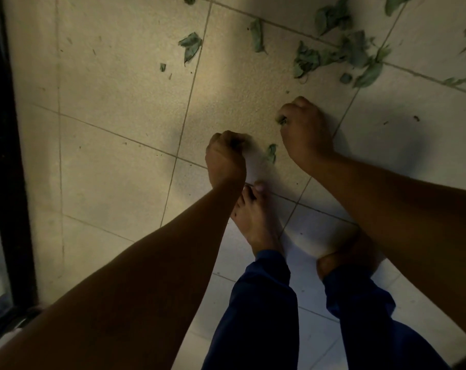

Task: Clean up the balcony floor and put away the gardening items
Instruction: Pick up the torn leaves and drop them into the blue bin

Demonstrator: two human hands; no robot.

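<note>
Green leaves lie scattered on the beige tiled floor (114, 108). A dense cluster of leaves (341, 54) sits at the upper right, and a lone curled leaf (190, 45) lies further left. My right hand (305, 134) is low over the floor with its fingers curled round a few leaves; a green scrap shows at its fingertips. My left hand (225, 158) is curled into a fist near the floor; what it holds is hidden. One small leaf (271, 153) lies on the tile between the two hands.
A dark door or window frame (7, 156) runs down the left edge. My bare feet (255, 220) and dark blue trouser legs (266, 303) stand on whiter tiles below the hands. Small crumbs of debris dot the tiles.
</note>
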